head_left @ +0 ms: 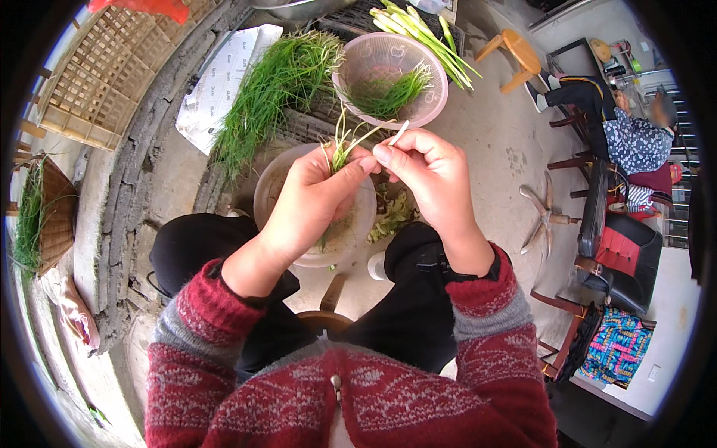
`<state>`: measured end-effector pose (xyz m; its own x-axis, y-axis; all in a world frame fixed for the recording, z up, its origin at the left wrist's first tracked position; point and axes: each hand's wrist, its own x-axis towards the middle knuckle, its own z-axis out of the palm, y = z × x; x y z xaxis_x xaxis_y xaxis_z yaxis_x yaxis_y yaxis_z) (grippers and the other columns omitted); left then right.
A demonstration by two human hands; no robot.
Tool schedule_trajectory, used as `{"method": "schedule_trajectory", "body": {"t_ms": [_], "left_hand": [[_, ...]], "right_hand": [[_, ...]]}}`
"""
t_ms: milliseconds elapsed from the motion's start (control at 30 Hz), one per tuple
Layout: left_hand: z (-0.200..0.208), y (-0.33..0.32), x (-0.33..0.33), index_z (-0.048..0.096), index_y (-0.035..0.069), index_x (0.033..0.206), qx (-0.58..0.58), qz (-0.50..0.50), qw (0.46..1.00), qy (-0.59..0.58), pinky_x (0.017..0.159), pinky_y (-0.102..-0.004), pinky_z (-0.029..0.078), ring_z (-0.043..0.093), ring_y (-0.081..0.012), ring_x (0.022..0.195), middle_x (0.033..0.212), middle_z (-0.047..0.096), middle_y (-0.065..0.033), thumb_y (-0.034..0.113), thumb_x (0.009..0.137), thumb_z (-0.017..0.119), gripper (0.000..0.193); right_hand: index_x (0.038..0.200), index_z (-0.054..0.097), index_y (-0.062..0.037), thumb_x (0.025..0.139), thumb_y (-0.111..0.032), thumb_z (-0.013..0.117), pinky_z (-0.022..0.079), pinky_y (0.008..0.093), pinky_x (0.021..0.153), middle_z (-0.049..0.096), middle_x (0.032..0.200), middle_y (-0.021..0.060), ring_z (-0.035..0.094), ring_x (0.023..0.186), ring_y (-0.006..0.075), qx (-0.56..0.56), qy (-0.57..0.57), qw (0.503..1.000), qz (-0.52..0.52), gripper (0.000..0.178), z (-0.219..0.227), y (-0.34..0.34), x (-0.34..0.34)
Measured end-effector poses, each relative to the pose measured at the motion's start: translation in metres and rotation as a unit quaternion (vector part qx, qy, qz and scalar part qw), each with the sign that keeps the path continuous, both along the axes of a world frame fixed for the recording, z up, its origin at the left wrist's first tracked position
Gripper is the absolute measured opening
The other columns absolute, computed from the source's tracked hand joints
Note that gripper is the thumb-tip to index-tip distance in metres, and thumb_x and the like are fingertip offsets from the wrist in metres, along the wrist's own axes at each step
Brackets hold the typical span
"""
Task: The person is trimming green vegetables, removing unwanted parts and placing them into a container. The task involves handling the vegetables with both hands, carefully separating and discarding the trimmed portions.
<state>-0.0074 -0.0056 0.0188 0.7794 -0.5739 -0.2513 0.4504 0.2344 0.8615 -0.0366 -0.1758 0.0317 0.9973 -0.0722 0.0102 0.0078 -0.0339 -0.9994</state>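
A small bunch of thin green stalks with pale, whitish ends (341, 153) was up in front of the person, above a round, whitish plastic basin (263, 187). The left hand (317, 196) was closed around the bunch, its pale ends fanning out past the fingers. The right hand (426, 170) met it with thumb and forefinger pinched together at the left fingertips; a short white strip showed at that pinch, though whether it was a stalk or a peeling could not be told.

Just beyond the hands, a translucent pink plastic colander (373, 52) held a modest tangle of similar green stalks (392, 91), apparently the finished portion. To its left lay a far larger heap of fine, grass-like greens (280, 89), next to a white printed sheet (224, 82). If that heap was the untreated supply, most of the work remained. Yellowish-green scraps (392, 215) beside the basin suggested that some cleaning was already done.

Farther out, thick pale-green stalks (426, 37) lay behind the colander, a woven bamboo tray (119, 71) stood at upper left, and another person in a dark patterned top (635, 134) sat at the right.
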Motion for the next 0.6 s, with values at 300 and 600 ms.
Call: {"method": "schedule_trajectory", "body": {"t_ms": [300, 600], "left_hand": [[0.005, 0.011, 0.006, 0.062, 0.005, 0.092, -0.001, -0.001, 1.0, 0.015, 0.043, -0.0208, 0.018, 0.026, -0.0009, 0.045, 0.056, 0.036, 0.0107, 0.018, 0.096, 0.058, 0.014], [0.0, 0.003, 0.001, 0.062, 0.006, 0.094, 0.012, 0.029, 0.997, -0.073, 0.044, -0.0187, 0.021, 0.03, 0.0003, 0.048, 0.059, 0.042, 0.0112, 0.017, 0.097, 0.057, 0.012]], "right_hand": [[0.092, 0.064, -0.0006, 0.094, -0.011, 0.06, 0.043, 0.0212, 0.059, 0.062, 0.081, 0.0029, 0.052, 0.064, 0.0071, 0.04, -0.078, 0.987, -0.137, 0.012, 0.017, -0.037, 0.013], [0.097, 0.067, 0.0016, 0.088, -0.004, 0.066, 0.049, 0.0223, 0.069, 0.067, 0.092, 0.0052, 0.06, 0.078, 0.008, 0.054, 0.036, 0.997, 0.039, 0.01, -0.001, -0.008, -0.002]]}}
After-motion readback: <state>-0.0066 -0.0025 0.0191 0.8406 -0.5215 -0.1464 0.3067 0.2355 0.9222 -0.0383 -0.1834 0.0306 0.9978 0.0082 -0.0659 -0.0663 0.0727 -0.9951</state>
